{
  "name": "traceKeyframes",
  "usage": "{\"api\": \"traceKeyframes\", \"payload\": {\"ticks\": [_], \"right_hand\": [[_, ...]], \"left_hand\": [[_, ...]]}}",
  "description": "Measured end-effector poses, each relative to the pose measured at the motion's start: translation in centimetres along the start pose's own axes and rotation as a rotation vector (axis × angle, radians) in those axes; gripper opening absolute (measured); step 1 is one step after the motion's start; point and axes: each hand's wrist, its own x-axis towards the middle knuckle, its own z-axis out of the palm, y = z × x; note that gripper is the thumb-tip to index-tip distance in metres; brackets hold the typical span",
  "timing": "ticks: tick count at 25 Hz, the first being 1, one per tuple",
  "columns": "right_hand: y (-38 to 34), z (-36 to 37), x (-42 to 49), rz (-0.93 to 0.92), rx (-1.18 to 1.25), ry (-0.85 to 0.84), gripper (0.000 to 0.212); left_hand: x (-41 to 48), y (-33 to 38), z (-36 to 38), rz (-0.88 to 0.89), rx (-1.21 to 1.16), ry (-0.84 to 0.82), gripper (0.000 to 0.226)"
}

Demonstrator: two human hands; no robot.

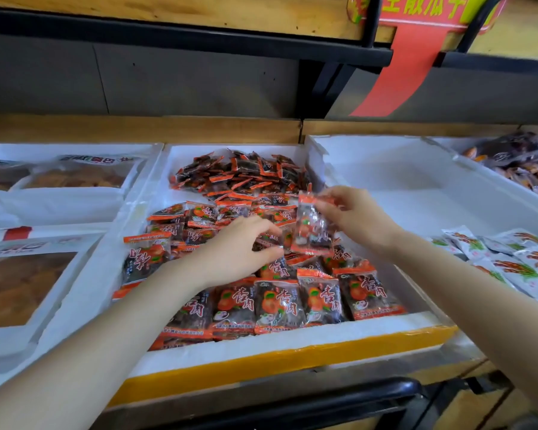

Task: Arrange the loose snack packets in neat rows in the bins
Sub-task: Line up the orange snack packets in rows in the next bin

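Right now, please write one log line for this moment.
left hand: over loose packets | right hand: pinches packet | front row: neat

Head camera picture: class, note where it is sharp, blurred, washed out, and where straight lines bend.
Head view: the front row of orange-and-clear plastic snack packets is sharp; the packet pinched in the right hand is smeared by motion; the white foam bin at right is washed out, nearly featureless; the black shelf rail along the top bows, a wide-angle effect.
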Motion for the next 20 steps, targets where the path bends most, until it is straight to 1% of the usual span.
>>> {"api": "traceKeyframes", "payload": {"ticks": [2,3,5,6,7,9,10,12,15,18,20], "right_hand": [[0.8,0.6,0.5,0.007,-0.171,-0.171,0.009],[1.0,0.8,0.6,0.016,-0.230,-0.268,0.007],[1.2,1.4,1.0,0.021,-0.278,-0.421,0.008],[1.3,1.6,1.1,-0.001,-0.327,-0.452,0.008],[1.4,1.7,1.1,-0.042,-0.406,-0.455,0.009],[1.6,1.8,0.8,-0.167,-0.581,-0.389,0.017],[1.7,1.8,0.5,-0.227,-0.616,-0.364,0.022],[2.1,1.7,0.0,-0.303,-0.591,-0.370,0.029],[2.6,1.4,-0.3,-0.292,-0.609,-0.426,0.032],[2.7,1.2,0.1,-0.298,-0.643,-0.409,0.033],[2.5,1.2,0.8,-0.308,-0.620,-0.383,0.032]], "left_hand": [[0.0,-1.3,0.7,0.010,0.123,-0.092,0.043],[0.1,-1.8,1.0,0.021,0.143,-0.109,0.044],[0.3,-2.3,1.3,0.060,0.134,-0.108,0.045],[0.4,-2.5,1.3,0.072,0.124,-0.109,0.045],[0.4,-2.6,1.3,0.080,0.120,-0.112,0.045],[0.4,-2.7,1.3,0.094,0.134,-0.121,0.045],[0.4,-2.7,1.3,0.102,0.145,-0.125,0.045],[0.3,-2.6,1.4,0.118,0.160,-0.126,0.046],[0.4,-2.7,1.2,0.129,0.172,-0.149,0.046],[0.5,-2.6,0.4,0.161,0.227,-0.202,0.047],[0.8,-2.6,-0.3,0.182,0.255,-0.203,0.043]]}}
